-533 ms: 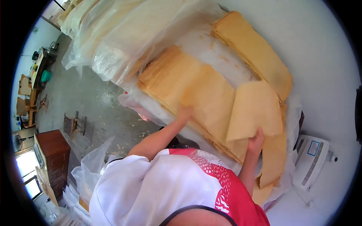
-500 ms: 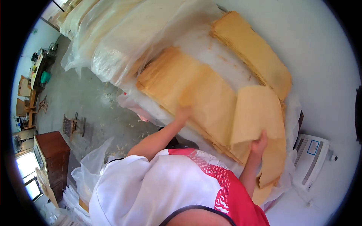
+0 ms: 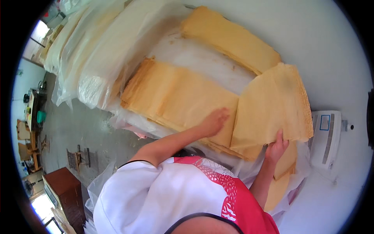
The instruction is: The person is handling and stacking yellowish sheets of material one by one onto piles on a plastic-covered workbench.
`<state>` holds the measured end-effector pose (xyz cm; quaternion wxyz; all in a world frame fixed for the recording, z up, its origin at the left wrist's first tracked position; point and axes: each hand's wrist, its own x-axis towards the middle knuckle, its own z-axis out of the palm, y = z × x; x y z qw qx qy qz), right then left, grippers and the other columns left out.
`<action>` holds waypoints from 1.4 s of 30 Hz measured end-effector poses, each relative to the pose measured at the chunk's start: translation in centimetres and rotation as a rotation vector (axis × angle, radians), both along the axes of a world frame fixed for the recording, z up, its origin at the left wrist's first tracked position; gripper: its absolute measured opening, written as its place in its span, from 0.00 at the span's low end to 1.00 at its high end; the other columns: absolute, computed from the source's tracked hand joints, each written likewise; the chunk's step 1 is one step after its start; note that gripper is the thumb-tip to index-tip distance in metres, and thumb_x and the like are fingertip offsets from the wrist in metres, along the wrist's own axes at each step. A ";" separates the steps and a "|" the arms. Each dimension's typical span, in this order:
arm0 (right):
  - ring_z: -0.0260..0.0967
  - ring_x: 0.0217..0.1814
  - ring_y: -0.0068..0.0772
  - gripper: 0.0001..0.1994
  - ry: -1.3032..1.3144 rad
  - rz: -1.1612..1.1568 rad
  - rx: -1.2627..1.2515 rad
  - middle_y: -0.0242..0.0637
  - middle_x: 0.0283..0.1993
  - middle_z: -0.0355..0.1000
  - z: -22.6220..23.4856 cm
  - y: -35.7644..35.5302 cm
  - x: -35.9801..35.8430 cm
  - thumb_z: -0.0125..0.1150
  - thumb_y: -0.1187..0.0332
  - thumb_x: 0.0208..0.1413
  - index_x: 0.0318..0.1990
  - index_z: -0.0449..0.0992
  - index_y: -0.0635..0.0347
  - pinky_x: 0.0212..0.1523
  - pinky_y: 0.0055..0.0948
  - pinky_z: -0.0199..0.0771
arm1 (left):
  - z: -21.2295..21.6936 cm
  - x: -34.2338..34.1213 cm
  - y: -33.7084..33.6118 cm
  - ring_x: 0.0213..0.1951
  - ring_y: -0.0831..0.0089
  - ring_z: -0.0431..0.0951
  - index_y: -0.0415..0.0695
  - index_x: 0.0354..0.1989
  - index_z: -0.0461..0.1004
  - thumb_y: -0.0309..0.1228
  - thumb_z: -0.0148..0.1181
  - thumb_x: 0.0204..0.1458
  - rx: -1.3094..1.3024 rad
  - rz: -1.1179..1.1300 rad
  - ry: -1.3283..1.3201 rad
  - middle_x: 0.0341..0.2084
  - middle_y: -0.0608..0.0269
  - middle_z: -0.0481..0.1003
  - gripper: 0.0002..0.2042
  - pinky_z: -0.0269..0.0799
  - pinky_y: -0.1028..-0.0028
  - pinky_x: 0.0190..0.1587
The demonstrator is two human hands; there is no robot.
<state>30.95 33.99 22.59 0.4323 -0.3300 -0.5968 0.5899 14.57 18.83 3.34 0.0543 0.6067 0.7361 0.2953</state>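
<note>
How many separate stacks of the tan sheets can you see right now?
3. One stack lies farthest away, one in the middle under the left hand, and one under the sheet the right hand lifts. More may be hidden under plastic.

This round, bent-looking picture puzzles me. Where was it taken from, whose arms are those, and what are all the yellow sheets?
The picture comes from a wide-angle camera worn on a person's head, looking down, so straight edges bend near the rim. The two bare arms coming up from below belong to that person; there is no machine. The left hand rests flat on a stack of thin yellow sheets lying on clear plastic. The right hand grips the lower edge of a lifted yellow sheet, which stands tilted up from another pile. A further yellow stack lies behind, with plastic-wrapped bundles to the left and a white appliance on the right.
</note>
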 end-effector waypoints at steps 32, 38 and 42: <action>0.65 0.46 0.28 0.16 0.018 0.331 0.253 0.39 0.46 0.67 23.5 4.1 -5.5 0.52 0.74 0.52 0.49 0.65 0.69 0.48 0.24 0.63 | 21.7 -10.6 5.9 0.45 0.71 0.69 0.38 0.53 0.62 0.34 0.68 0.35 0.406 -0.298 -1.083 0.45 0.58 0.70 0.33 0.64 0.71 0.48; 0.65 0.46 0.30 0.17 -0.212 0.244 0.545 0.36 0.48 0.67 20.7 11.1 -9.0 0.52 0.74 0.52 0.50 0.64 0.66 0.50 0.27 0.63 | 31.2 -14.6 -8.7 0.33 0.74 0.74 0.41 0.33 0.75 0.29 0.59 0.46 0.602 0.232 -0.505 0.29 0.64 0.76 0.07 0.69 0.73 0.34; 0.61 0.52 0.32 0.19 0.590 0.996 -0.057 0.35 0.52 0.63 6.7 11.2 -10.3 0.47 0.62 0.57 0.54 0.60 0.58 0.51 0.32 0.63 | 31.0 -10.2 -12.1 0.24 0.65 0.69 0.44 0.30 0.73 0.23 0.56 0.35 0.656 0.163 0.355 0.22 0.63 0.69 0.10 0.67 0.69 0.26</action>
